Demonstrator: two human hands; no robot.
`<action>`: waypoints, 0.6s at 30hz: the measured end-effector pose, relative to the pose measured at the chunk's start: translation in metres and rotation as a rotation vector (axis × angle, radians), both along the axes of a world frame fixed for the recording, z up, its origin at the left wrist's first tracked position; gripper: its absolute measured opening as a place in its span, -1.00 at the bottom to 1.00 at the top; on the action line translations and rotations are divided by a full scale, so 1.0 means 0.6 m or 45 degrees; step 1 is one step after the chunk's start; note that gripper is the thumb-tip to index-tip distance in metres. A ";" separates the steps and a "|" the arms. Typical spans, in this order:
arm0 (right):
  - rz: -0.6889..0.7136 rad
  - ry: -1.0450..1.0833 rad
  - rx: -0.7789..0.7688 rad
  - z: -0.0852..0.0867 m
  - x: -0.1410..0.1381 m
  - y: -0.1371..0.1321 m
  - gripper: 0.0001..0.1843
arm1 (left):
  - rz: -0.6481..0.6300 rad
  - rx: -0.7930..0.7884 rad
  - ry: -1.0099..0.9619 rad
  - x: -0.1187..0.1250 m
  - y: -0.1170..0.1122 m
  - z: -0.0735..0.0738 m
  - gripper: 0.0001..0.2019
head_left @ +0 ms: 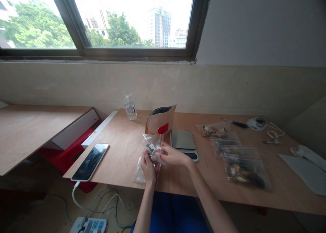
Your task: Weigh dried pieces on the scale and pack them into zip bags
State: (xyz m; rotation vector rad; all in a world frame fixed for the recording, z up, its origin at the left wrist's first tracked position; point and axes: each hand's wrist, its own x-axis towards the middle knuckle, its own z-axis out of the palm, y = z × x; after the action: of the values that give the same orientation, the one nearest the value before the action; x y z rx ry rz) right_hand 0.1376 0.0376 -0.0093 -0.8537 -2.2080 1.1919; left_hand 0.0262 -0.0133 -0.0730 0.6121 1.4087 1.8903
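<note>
1. Clear zip bag (pixel 154 146): located between the two hands, near the front edge of the wooden table (pixel 203 178). Its contents are dark and pale pieces, too small to identify.

2. Left hand (pixel 148 167): thumb and fingers closed on the lower part of the bag. A second clear bag (pixel 139 172) lies just beside this hand, at its outer side; whether the fingers also touch it cannot be told.

3. Right hand (pixel 174 155): fingers drawn together in a pinch on the bag, next to its red seal line. Whether the seal is open or pressed together cannot be determined.

4. Judged done: three bags lie to the right of the right hand, a far bag (pixel 216 129), a middle bag (pixel 221 143) and a near bag (pixel 244 170). The far and near ones visibly hold contents, and all three appear set aside.

5. Judged in progress: handling of the held bag, which is not yet set down.

6. Judged outstanding: the brown pouch (pixel 154 124), just beyond the hands, stands upright with its mouth open. No closing of it is evident. How much it contains cannot be seen.

7. Digital scale (pixel 183 139): just beyond the right hand; its reading is illegible.
</note>
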 end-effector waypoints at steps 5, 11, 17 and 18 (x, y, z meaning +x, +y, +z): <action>-0.040 0.018 -0.015 -0.003 -0.003 0.001 -0.66 | 0.009 -0.017 0.010 0.001 0.001 0.001 -0.59; -0.176 0.135 -0.066 0.001 -0.016 0.001 -0.68 | -0.042 0.072 0.101 -0.001 0.001 0.000 -0.65; -0.267 0.246 -0.116 -0.002 -0.026 0.001 -0.67 | -0.035 0.033 0.085 -0.002 0.000 -0.004 -0.66; -0.259 0.249 -0.121 -0.003 -0.026 0.002 -0.67 | -0.033 0.025 0.083 -0.001 0.000 -0.005 -0.65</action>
State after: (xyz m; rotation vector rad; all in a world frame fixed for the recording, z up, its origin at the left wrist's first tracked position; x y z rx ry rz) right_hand 0.1218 0.0389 -0.0113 -0.9326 -1.8746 1.2322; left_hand 0.0254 -0.0134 -0.0757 0.7037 1.4177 1.8811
